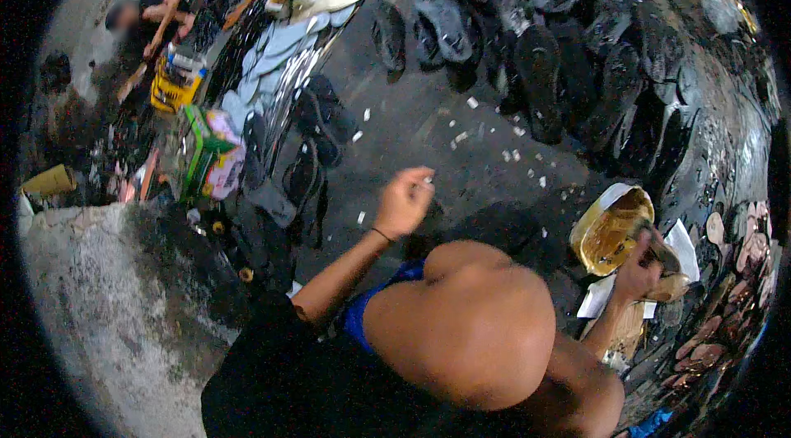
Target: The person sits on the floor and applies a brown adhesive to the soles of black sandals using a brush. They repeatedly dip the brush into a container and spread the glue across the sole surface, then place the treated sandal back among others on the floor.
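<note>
Tub by right hand holds brown substance.

Two hands, one green box

Toward four o'clock the bare right hand blurs against its grey-brown curved object, the tiny pale speck at the left hand is too small to identify, and toward seven the lower edge cuts off the black shirt.

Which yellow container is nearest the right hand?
The open yellow tub with brown inside, beside the right hand; the boxy yellow container sits far left.
</note>
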`<state>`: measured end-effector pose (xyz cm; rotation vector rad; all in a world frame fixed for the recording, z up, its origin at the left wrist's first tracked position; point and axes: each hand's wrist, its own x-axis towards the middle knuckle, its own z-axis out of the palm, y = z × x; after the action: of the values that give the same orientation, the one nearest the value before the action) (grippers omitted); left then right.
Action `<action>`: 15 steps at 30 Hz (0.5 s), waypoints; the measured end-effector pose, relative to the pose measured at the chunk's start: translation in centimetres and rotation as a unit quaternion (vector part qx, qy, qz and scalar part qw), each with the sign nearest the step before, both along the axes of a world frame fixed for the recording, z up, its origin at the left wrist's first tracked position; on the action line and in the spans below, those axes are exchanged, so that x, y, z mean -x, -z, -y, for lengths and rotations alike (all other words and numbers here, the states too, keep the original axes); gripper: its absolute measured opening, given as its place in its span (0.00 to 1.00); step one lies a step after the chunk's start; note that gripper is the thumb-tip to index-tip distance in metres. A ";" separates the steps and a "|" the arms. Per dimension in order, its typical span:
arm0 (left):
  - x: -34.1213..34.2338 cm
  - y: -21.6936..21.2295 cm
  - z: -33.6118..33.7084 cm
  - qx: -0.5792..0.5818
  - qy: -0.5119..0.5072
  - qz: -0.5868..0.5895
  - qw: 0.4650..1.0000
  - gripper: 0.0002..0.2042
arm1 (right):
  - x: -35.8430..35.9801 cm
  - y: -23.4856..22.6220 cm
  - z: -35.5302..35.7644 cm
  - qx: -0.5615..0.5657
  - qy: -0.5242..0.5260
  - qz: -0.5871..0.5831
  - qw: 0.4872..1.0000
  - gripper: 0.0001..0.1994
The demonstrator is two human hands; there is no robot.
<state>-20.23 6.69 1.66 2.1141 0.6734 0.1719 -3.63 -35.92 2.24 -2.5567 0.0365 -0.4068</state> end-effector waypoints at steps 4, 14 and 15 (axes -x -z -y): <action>10.7 1.8 -10.3 -0.369 -0.200 -0.050 0.906 0.18 | 4.1 -5.1 -0.2 0.092 0.027 -0.288 0.953 0.19; 7.5 -5.1 -10.2 -0.101 -0.014 -0.007 0.995 0.10 | 6.5 -7.6 0.0 0.136 0.059 -0.284 0.947 0.23; 5.9 -6.1 -7.6 -0.134 0.056 0.023 0.989 0.11 | 7.2 -3.7 2.0 0.075 -0.002 -0.288 0.955 0.22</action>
<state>-26.13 14.26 7.79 2.3920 0.5253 0.2603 -10.83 -37.96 5.99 -2.7361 0.2190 0.3627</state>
